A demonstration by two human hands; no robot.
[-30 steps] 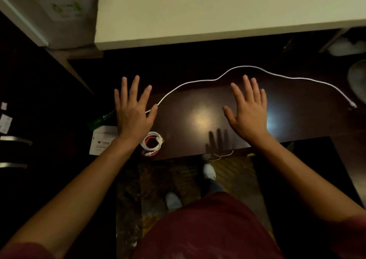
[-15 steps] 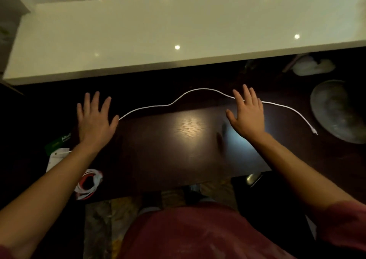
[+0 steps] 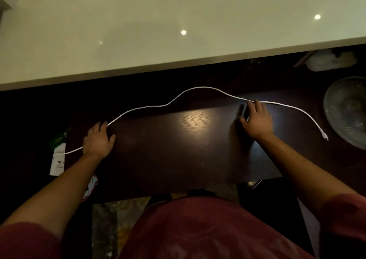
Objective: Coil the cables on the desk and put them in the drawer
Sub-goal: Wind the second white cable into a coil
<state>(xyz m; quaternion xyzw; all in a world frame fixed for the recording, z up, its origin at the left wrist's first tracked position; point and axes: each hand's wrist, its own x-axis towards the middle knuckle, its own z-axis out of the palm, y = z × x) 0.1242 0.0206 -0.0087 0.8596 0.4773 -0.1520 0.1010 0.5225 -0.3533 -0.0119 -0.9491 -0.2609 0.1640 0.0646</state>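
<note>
Pickup step for coiling: white cable (image 3: 198,88) lies uncoiled across the dark table (image 3: 178,150), left hand (image 3: 98,141) and right hand (image 3: 256,120) both curling onto it, grip unclear; next, pinch and loop it.

left hand (image 3: 98,141): its fingers (image 3: 97,126) curl down over the thin white cable (image 3: 198,88); whether they pinch it cannot be told.
right hand (image 3: 257,118): fingertips lie on the cable; a grip cannot be made out.
cable under the hands: hidden where each hand covers it.
red-and-white coiled cable (image 3: 91,187): mostly hidden behind the left forearm, blurred.
ribbed clear glass bowl (image 3: 345,110): cut off by the right edge.
white paper tag (image 3: 57,162): print too small to read.
green label (image 3: 57,140): lettering lost in the dark.
dark wooden bench (image 3: 178,140): far strip lost in shadow.
</note>
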